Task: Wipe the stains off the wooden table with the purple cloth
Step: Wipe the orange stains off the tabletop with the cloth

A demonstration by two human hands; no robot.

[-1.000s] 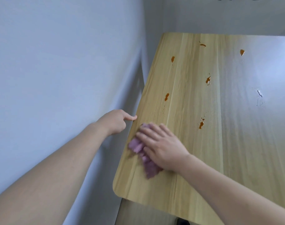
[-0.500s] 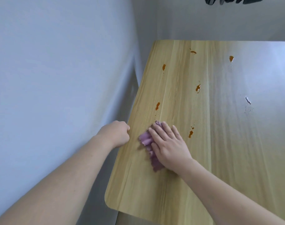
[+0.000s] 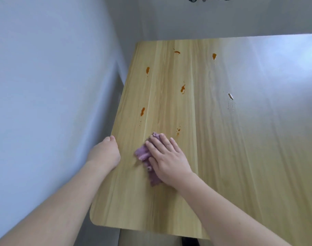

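Along the far left, a pale wall is seen beside the wooden table, whose left edge is gripped by the left hand, fingers curled over the rim and thumb laid on top. Just to its right, the purple cloth is pressed flat against the tabletop under the right hand, palm down and fingers spread, with bunched folds left showing at the thumb side. Orange-red stains are scattered beyond the fingertips: one near the left edge, a faint one just past the cloth, and others farther back. At the right, a small pale mark is caught in window glare.
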